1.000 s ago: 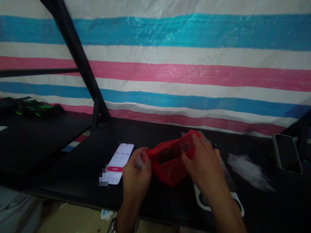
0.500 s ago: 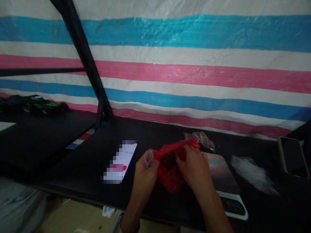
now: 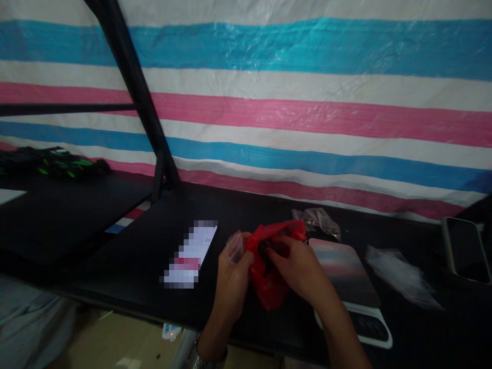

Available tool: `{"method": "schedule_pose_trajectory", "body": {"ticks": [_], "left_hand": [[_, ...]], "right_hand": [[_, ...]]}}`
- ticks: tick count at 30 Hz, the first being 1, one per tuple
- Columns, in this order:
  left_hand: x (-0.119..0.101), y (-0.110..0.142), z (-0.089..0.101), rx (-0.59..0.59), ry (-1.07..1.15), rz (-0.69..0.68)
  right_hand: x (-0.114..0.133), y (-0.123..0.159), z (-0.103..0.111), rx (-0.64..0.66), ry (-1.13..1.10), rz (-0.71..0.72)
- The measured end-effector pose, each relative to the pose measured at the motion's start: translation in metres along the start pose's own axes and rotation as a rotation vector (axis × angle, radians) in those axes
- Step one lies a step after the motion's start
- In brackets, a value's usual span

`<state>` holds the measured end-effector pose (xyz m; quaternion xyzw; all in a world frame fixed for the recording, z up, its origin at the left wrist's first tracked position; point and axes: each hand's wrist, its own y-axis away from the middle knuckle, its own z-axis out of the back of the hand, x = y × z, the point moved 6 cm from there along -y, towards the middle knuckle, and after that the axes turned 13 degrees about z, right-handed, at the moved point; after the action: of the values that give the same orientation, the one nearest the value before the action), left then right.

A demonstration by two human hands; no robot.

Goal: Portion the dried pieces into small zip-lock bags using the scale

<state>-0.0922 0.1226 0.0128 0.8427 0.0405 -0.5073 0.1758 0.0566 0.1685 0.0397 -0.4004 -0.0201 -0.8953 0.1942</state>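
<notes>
A red plastic bag [image 3: 269, 289] stands on the black table with its mouth open toward me. My left hand [image 3: 232, 271] is closed on the bag's left rim, and a small clear zip bag [image 3: 235, 248] sticks up from the same grip. At the bag's mouth, my right hand [image 3: 298, 264] has its thumb and fingers drawn together inside. Small dark pieces show by those fingertips, but what they pinch is partly hidden. Just right of the red bag lies a flat kitchen scale [image 3: 342, 266], partly covered by my right forearm.
Behind the scale lie small filled clear bags [image 3: 323, 221]. Flat clear bags [image 3: 403, 277] and a phone [image 3: 465, 251] are on the right. A lit, pixelated phone screen [image 3: 192, 256] lies left. A black frame post [image 3: 134, 92] and green-black toy cars [image 3: 69, 164] stand farther left.
My right hand has shifted from the bag's right rim to inside its mouth. The bag's right side has dropped and moved left, uncovering more of the scale.
</notes>
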Motion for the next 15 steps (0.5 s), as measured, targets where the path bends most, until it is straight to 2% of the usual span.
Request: {"method": "schedule_pose_trajectory", "body": {"ticks": [5, 9, 12, 15], "left_hand": [[0.002, -0.001, 0.004, -0.016, -0.040, -0.019], [-0.003, 0.000, 0.006, -0.038, -0.059, -0.054], [-0.003, -0.001, 0.008, -0.030, -0.039, -0.043], [-0.002, -0.001, 0.007, -0.012, -0.026, -0.046]], "right_hand": [[-0.001, 0.000, -0.004, 0.025, -0.280, 0.011], [-0.006, 0.001, 0.007, 0.004, -0.344, -0.007], [-0.007, 0.003, 0.023, -0.061, -0.028, -0.034], [-0.001, 0.006, 0.028, -0.060, 0.346, -0.070]]}}
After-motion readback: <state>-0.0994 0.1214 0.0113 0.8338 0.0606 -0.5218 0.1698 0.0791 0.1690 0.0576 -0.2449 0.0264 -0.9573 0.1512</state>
